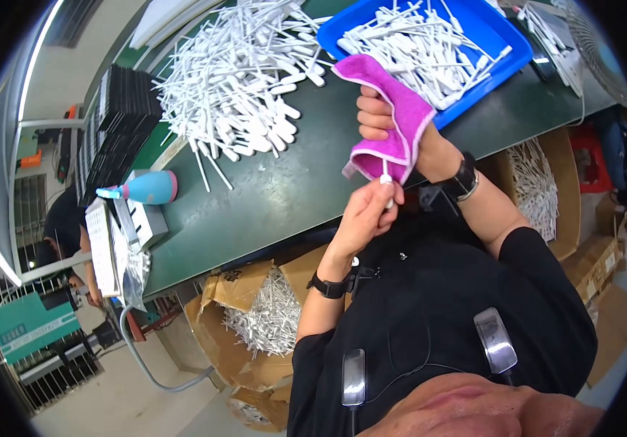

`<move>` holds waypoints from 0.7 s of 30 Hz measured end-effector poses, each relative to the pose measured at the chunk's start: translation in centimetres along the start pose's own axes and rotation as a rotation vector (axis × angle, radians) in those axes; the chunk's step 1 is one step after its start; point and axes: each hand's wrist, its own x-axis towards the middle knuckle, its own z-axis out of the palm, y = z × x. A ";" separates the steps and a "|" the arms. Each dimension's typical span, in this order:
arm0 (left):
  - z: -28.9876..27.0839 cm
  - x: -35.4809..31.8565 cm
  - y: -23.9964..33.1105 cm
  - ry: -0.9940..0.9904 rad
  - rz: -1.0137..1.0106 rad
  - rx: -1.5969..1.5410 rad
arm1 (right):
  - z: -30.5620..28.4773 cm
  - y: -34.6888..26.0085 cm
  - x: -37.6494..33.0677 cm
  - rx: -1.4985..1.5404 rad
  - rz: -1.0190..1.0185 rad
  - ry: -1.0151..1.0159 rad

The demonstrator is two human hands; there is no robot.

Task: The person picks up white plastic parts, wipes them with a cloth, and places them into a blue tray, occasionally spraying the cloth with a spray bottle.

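Observation:
My left hand (366, 215) is closed on the thick end of a white plastic stick (386, 178), at the table's near edge. The stick's thin shaft runs up into a magenta cloth (412, 120) with a pale edge. My right hand (377, 115) grips that cloth in a fist, with the folds wrapped around the shaft; the far end of the stick is hidden inside. Just beyond the right hand stands a blue tray (473, 111) holding many similar white sticks (422, 62).
A large heap of white sticks (244, 80) covers the green table (215, 226) at far left. Left of it are stacked black trays (120, 120) and a blue-pink spray bottle (151, 188). Cardboard boxes (208, 320) of sticks stand below. Another person (69, 226) is at far left.

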 end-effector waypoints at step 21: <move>-2.5 0.1 9.4 0.686 0.794 0.288 | 5.5 4.7 -6.5 -2.147 0.403 0.183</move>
